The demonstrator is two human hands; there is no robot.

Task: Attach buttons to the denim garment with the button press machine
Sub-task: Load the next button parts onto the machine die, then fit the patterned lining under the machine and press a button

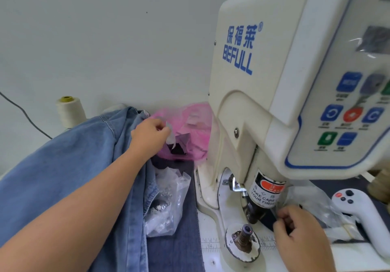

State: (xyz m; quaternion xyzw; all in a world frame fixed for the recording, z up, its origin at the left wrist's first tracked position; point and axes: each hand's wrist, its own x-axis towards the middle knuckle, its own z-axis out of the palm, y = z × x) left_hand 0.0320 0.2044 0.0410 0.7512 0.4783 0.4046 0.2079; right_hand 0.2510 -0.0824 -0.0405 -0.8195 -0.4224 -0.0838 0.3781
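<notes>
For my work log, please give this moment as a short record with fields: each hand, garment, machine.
left hand: left hand reaches into the pink bag, fingers curled at its contents
right hand: right hand pinches something small beside the press head
garment: denim garment lies left, under the left forearm
machine: lower die bare
</notes>
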